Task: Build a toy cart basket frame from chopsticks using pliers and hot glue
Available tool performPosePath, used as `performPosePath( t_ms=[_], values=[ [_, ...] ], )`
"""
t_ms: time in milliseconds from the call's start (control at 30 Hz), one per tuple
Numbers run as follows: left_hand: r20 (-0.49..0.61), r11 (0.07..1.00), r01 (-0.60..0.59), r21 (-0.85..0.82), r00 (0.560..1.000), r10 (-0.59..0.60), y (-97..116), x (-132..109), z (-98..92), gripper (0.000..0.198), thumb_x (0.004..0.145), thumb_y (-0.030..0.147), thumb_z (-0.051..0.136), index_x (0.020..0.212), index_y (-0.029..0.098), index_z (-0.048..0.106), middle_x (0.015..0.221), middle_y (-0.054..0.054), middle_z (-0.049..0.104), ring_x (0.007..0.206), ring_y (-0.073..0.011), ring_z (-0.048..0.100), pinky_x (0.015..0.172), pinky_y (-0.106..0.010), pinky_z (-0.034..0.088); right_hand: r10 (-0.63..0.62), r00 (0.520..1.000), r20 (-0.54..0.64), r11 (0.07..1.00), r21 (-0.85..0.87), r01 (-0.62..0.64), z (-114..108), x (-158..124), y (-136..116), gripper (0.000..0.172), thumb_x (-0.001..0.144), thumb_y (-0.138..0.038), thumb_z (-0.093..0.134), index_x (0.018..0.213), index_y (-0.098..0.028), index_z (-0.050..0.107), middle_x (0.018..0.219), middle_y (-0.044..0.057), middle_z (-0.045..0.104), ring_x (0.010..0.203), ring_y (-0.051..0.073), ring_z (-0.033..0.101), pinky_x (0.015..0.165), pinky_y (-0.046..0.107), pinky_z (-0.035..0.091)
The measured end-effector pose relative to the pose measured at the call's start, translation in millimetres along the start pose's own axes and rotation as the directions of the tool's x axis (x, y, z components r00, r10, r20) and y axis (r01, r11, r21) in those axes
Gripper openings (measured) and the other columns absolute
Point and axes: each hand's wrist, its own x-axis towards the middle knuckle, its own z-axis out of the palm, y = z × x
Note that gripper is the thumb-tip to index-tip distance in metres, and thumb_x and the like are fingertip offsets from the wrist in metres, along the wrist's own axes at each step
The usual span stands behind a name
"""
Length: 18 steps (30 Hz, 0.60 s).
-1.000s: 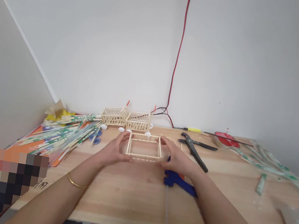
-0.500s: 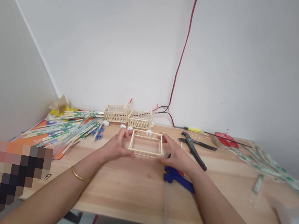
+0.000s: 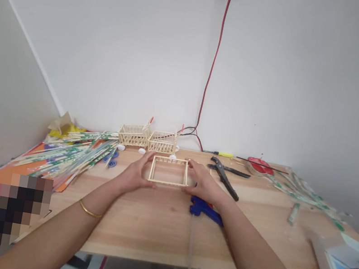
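A rectangular frame of thin wooden sticks (image 3: pixel 167 182) is held between my two hands, just above or on the tabletop. My left hand (image 3: pixel 136 174) grips its left end, thumb low and fingers at the upper corner. On the opposite end, my right hand (image 3: pixel 201 185) has the same kind of hold. Behind the frame stand two small stick-built carts with white wheels, one on the left (image 3: pixel 133 136) and one on the right (image 3: pixel 162 142). A blue glue gun (image 3: pixel 204 210) lies under my right forearm, with a clear glue stick (image 3: pixel 192 247) trailing toward the table's front edge.
Wrapped sticks (image 3: pixel 68 157) and blue wheels (image 3: pixel 112 160) lie at the left. Black-handled pliers (image 3: pixel 225 179), a yellow-handled tool (image 3: pixel 224 154) and a red dish (image 3: pixel 260 166) sit at the back right. A white box (image 3: pixel 339 267) stands at the right edge. A red-black cable (image 3: pixel 214 62) hangs down the wall.
The view has shifted slightly, so the scene sits further left. Both hands keep hold of the stick frame, which has tipped a little so its near side shows fewer uprights.
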Motion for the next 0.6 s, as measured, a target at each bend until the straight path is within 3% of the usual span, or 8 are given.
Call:
performPosePath(
  t_ms=[133, 400, 600],
  values=[
    [0.016, 0.997, -0.028, 0.071, 1.0, 0.026, 2, 0, -1.2, 0.091, 0.039, 0.02, 0.085, 0.124, 0.022, 0.052, 0.134, -0.01, 0.048, 0.129, -0.0327, 0.036, 0.112, -0.046, 0.016, -0.003, 1.0, -0.003, 1.0, 0.004, 0.003, 1, -1, 1, 0.088, 0.062, -0.033, 0.072, 0.139, -0.016, 0.032, 0.131, 0.016, 0.048, 0.122, 0.029, 0.044, 0.103, 0.044, 0.033],
    [0.076, 0.976, -0.038, 0.214, 0.997, 0.023, -2, -1, -4.7, 0.092, 0.041, 0.026, 0.086, 0.125, 0.021, 0.048, 0.127, -0.012, 0.052, 0.122, -0.0329, 0.044, 0.108, -0.047, 0.025, 0.013, 0.996, 0.085, 1.0, 0.009, -0.013, -1, -4, -1, 0.088, 0.064, -0.032, 0.07, 0.141, -0.014, 0.03, 0.138, 0.016, 0.042, 0.127, 0.029, 0.039, 0.105, 0.043, 0.031],
    [0.09, 0.992, -0.009, 0.127, 0.996, -0.003, -8, 1, -8.6, 0.092, 0.039, 0.024, 0.086, 0.124, 0.021, 0.05, 0.128, -0.013, 0.052, 0.122, -0.0329, 0.046, 0.108, -0.047, 0.025, 0.004, 0.996, 0.088, 0.999, 0.032, -0.007, 1, -3, 2, 0.092, 0.062, -0.035, 0.073, 0.141, -0.016, 0.03, 0.137, 0.016, 0.044, 0.124, 0.03, 0.043, 0.104, 0.043, 0.033]
  ],
)
